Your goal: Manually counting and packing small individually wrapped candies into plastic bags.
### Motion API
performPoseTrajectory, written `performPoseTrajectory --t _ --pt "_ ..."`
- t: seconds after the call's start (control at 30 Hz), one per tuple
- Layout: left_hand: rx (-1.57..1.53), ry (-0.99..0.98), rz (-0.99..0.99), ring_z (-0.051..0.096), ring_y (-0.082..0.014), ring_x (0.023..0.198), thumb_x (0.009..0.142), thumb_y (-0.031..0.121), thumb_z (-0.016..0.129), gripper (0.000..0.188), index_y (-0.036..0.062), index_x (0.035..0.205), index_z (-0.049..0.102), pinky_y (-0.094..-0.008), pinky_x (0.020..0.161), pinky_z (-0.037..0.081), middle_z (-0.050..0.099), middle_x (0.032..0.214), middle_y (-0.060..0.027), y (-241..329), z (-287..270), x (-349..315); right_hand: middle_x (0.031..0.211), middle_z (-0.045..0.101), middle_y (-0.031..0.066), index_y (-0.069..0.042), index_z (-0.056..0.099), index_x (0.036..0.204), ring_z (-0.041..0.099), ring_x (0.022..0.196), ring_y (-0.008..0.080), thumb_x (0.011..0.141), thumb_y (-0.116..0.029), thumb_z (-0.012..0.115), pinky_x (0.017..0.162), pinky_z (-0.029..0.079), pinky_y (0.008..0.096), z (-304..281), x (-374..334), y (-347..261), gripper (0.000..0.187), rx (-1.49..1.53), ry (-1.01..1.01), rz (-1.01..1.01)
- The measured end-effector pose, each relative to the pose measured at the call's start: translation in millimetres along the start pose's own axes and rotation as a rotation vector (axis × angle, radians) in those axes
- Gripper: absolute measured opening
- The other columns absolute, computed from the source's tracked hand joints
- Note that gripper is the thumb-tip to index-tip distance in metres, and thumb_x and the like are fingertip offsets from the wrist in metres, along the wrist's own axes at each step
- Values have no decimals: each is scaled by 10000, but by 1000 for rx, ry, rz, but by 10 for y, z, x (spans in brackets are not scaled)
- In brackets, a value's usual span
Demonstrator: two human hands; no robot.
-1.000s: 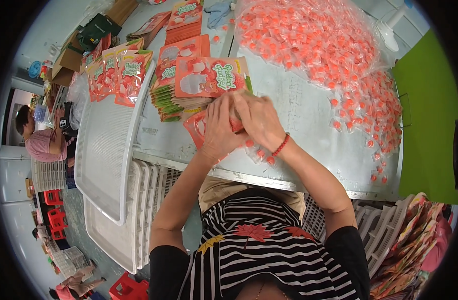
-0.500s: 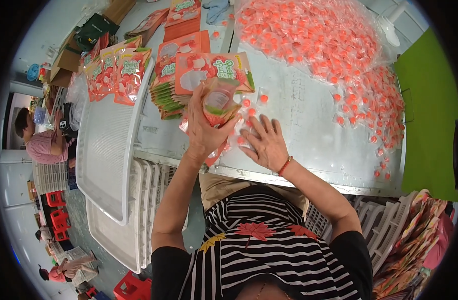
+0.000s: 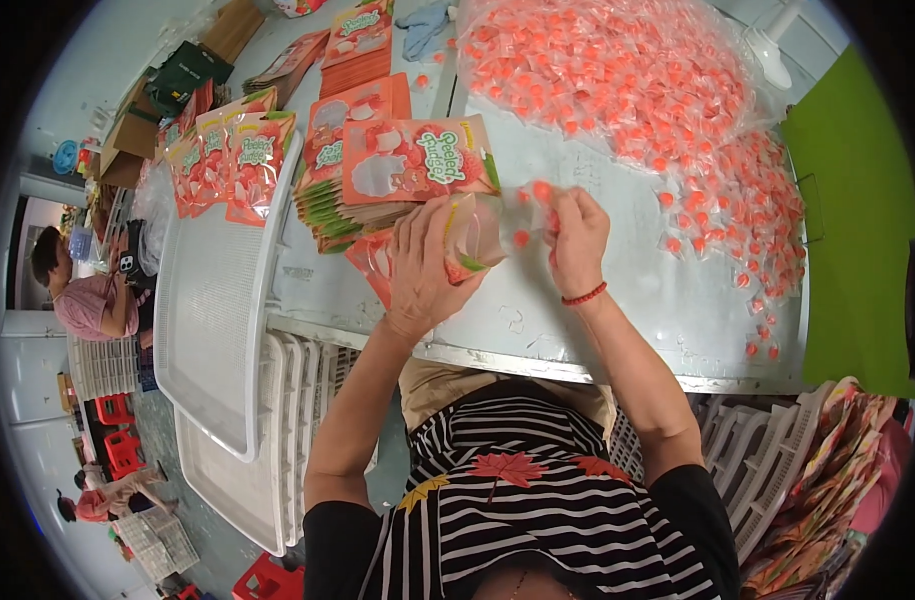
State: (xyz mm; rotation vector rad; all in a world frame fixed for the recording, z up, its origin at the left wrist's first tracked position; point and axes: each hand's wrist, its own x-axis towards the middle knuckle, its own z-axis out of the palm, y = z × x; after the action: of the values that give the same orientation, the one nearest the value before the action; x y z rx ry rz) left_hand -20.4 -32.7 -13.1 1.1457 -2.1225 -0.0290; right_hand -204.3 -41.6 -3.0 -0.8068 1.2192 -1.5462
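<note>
Pale metal worktable (image 3: pixel 658 330) spreads across the room's middle, with a white perforated tray (image 3: pixel 213 300) along its left side and a broad heap of wrapped candies (image 3: pixel 618 80) at its far right. Toward the table's near edge, the left hand (image 3: pixel 428 260) grips a pink printed stand-up pouch (image 3: pixel 475 235), fingers wrapped over its left side. Just right of it, the right hand (image 3: pixel 578 235) is curled closed around a few red sweets in clear film (image 3: pixel 541 191), which show at its fingertips; blur hides how many it has. Beyond the left hand lies a stack of flat pouches (image 3: pixel 418 160).

The held pouch looks light, with thin, flexible walls that would probably crease under a hard squeeze and a glossy skin that may slip; a spread hold around its body, clear of the mouth, should suit it best. The sweets seem small and light, their film slick, so pinching the wrapper edges would spare the soft-looking centres.
</note>
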Motion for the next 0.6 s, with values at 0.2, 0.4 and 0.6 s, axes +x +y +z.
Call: performPoseTrajectory --t 0.2,0.4,0.6 --pt "-14 -27 48 423 -349 1200 564 213 821 918 7 1334 364 -494 1027 312 438 1315 -162 -33 53 67 654 553 -12 -14 590 734 445 592 39 859 -131 594 502 340 210 32 55 -132 172 -338 -303 -225" --pt "-100 -34 81 421 -358 1201 555 190 815 929 9 1339 352 -500 1025 311 436 1318 -168 84 156 21 567 489 55 17 511 695 439 576 62 927 -209 556 528 379 268 261 4 -268 326 -547 -190 -280" --pt "-152 32 -47 435 -367 1187 581 166 817 923 1 1345 328 -487 1004 334 451 1297 -178 130 161 95 774 601 209 21 564 840 593 720 355 921 -211 531 652 462 407 405 95 -205 247 -355 -171 -229"
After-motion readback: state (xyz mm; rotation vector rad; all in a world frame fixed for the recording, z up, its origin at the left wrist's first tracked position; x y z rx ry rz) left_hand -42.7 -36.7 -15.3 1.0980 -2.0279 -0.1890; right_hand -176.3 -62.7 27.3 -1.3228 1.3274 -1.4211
